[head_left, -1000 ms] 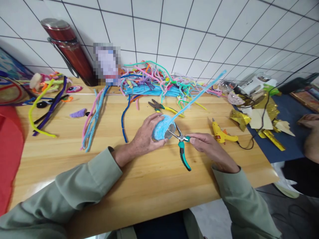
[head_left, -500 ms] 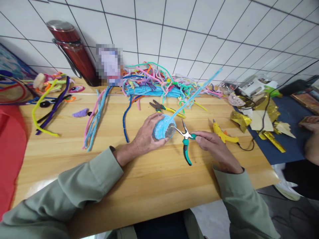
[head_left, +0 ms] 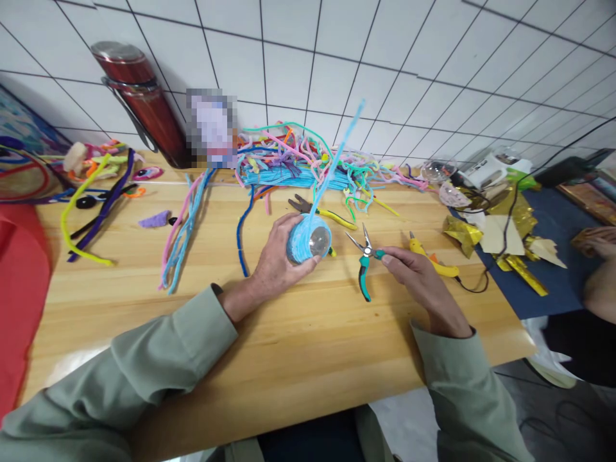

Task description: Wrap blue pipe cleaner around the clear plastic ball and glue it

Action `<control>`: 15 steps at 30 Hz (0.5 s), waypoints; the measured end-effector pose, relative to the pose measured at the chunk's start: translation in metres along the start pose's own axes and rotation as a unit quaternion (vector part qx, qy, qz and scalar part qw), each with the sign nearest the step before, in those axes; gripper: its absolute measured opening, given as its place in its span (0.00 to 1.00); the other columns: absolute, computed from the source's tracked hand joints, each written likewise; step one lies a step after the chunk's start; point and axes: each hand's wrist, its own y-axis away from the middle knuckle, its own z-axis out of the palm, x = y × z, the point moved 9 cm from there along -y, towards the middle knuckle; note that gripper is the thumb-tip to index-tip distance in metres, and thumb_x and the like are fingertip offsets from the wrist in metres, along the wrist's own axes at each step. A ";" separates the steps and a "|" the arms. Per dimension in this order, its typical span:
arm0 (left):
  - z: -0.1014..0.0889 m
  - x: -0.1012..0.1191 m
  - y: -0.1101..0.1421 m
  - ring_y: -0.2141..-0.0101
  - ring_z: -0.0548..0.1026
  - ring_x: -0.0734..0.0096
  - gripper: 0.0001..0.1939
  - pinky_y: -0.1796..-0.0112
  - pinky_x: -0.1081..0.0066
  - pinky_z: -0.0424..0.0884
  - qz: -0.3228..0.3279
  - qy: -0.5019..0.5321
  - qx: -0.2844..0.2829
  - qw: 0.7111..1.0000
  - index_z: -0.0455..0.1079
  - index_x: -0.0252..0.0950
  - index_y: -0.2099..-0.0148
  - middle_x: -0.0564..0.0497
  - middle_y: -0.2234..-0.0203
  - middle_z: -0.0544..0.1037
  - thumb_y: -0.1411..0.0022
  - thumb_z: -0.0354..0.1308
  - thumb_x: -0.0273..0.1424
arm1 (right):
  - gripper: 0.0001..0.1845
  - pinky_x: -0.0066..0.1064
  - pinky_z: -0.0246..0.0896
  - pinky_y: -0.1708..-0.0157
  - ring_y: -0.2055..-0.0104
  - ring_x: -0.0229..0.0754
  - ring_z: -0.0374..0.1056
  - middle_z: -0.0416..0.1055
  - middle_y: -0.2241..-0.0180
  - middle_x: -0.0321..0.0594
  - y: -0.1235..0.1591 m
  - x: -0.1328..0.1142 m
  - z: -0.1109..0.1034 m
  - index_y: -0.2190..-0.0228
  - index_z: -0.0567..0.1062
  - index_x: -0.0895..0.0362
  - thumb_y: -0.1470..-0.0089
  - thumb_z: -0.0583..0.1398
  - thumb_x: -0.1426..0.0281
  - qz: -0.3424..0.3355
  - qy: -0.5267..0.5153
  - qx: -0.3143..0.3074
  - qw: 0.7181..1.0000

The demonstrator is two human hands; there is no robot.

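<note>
My left hand (head_left: 276,260) is wrapped around a round cup-like piece (head_left: 302,240) covered in light blue pipe cleaner, its open or clear end turned toward me. A loose length of light blue pipe cleaner (head_left: 335,157) sticks up from it toward the wall. In my right hand (head_left: 409,269), one green handle of the needle-nose pliers (head_left: 367,253) is pinched between thumb and fingers. The jaws stand apart, to the right of the blue piece and not touching it. Behind lies a second pair of pliers (head_left: 332,215) with yellow handles.
A yellow glue gun (head_left: 433,260) with a cord lies right of my right hand. Pipe cleaners (head_left: 293,173) heap along the wall; a red thermos (head_left: 144,106) stands back left. Gold scraps (head_left: 464,234) lie at right, near another person's hand (head_left: 597,244).
The blue piece has turned in my left hand, and its loose strand now points more upright and further left. The pliers have moved slightly up and right, away from the piece.
</note>
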 end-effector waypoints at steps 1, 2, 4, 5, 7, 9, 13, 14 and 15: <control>-0.001 -0.002 0.000 0.33 0.70 0.46 0.42 0.34 0.43 0.72 -0.004 -0.001 0.005 1.000 0.55 0.41 0.28 0.37 0.35 0.69 0.36 0.71 0.39 | 0.21 0.39 0.67 0.61 0.62 0.50 0.74 0.83 0.63 0.44 -0.002 -0.001 -0.001 0.56 0.88 0.53 0.39 0.65 0.52 -0.005 0.034 0.005 0.999; -0.001 -0.003 0.000 0.33 0.70 0.46 0.42 0.34 0.44 0.72 -0.009 -0.002 0.007 1.000 0.55 0.41 0.28 0.37 0.35 0.69 0.36 0.71 0.40 | 0.20 0.42 0.69 0.57 0.57 0.53 0.76 0.85 0.59 0.46 -0.004 -0.001 -0.001 0.57 0.88 0.53 0.40 0.64 0.53 -0.007 0.061 0.007 0.998; 0.000 -0.006 0.001 0.34 0.71 0.46 0.42 0.35 0.44 0.72 -0.016 -0.002 0.007 1.000 0.55 0.41 0.28 0.37 0.34 0.68 0.36 0.71 0.41 | 0.20 0.44 0.70 0.52 0.54 0.57 0.78 0.86 0.57 0.46 -0.007 -0.001 0.001 0.58 0.88 0.54 0.40 0.63 0.54 -0.007 0.092 0.000 0.996; 0.000 -0.006 0.001 0.34 0.71 0.46 0.42 0.35 0.44 0.72 -0.018 -0.003 0.007 1.000 0.55 0.41 0.28 0.37 0.34 0.68 0.36 0.71 0.41 | 0.21 0.43 0.70 0.53 0.54 0.56 0.78 0.86 0.57 0.46 -0.008 -0.001 0.002 0.58 0.88 0.54 0.40 0.62 0.55 -0.007 0.098 -0.005 0.995; 0.001 -0.007 0.002 0.34 0.71 0.46 0.42 0.34 0.45 0.72 -0.022 -0.001 0.006 1.000 0.55 0.41 0.28 0.38 0.34 0.69 0.37 0.72 0.40 | 0.21 0.40 0.69 0.57 0.58 0.53 0.77 0.85 0.60 0.44 -0.009 0.000 0.004 0.59 0.88 0.55 0.39 0.61 0.55 -0.009 0.097 -0.014 0.995; 0.002 -0.007 0.002 0.34 0.71 0.46 0.42 0.34 0.45 0.72 -0.025 0.002 0.004 1.000 0.56 0.41 0.28 0.38 0.34 0.69 0.37 0.72 0.40 | 0.21 0.36 0.66 0.63 0.64 0.48 0.73 0.82 0.66 0.42 -0.009 0.001 0.007 0.60 0.87 0.56 0.39 0.62 0.54 -0.005 0.076 -0.027 0.997; 0.003 -0.008 0.002 0.34 0.71 0.46 0.43 0.34 0.45 0.72 -0.024 0.009 0.009 1.000 0.56 0.41 0.28 0.37 0.34 0.69 0.37 0.72 0.41 | 0.25 0.31 0.51 0.74 0.75 0.38 0.56 0.64 0.79 0.31 -0.009 0.009 0.012 0.60 0.85 0.58 0.40 0.64 0.49 0.024 -0.026 -0.044 0.998; 0.003 -0.008 0.002 0.34 0.71 0.46 0.43 0.34 0.45 0.72 -0.020 0.010 0.012 1.000 0.55 0.41 0.28 0.37 0.34 0.69 0.37 0.72 0.41 | 0.26 0.31 0.48 0.75 0.76 0.36 0.53 0.60 0.80 0.29 -0.008 0.012 0.013 0.58 0.85 0.58 0.40 0.65 0.48 0.030 -0.058 -0.042 0.997; 0.003 -0.008 0.002 0.34 0.71 0.45 0.43 0.34 0.45 0.72 -0.018 0.010 0.014 1.000 0.55 0.41 0.28 0.37 0.34 0.69 0.37 0.72 0.41 | 0.27 0.30 0.46 0.76 0.77 0.36 0.50 0.57 0.80 0.28 -0.008 0.014 0.015 0.57 0.85 0.59 0.41 0.66 0.47 0.033 -0.089 -0.041 0.995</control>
